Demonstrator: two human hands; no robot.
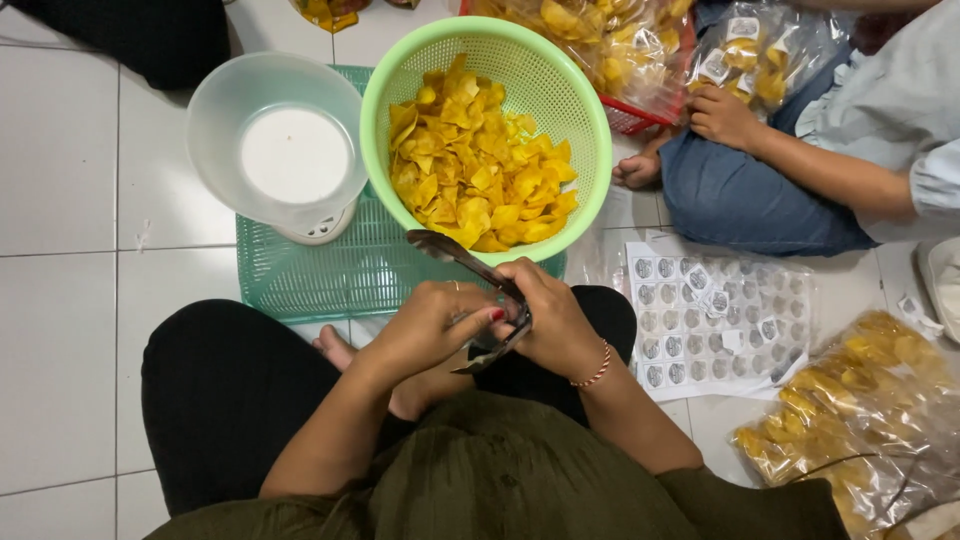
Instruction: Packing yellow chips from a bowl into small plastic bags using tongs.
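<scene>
A pair of metal tongs [478,300] is held over the lap, just short of the green colander [487,130] of yellow chips [480,170]. The tongs could be knocked against the colander rim and chips spilled onto the mesh tray [330,275], since the tip lies so near. The left hand [425,325] and right hand [555,320] are both closed around the tongs

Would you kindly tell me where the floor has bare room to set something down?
Bare white tiled floor lies left of the translucent plastic bowl and green mesh mat. The right is crowded: round-sticker sheet, bagged yellow chips, a seated co-worker's knee.
</scene>
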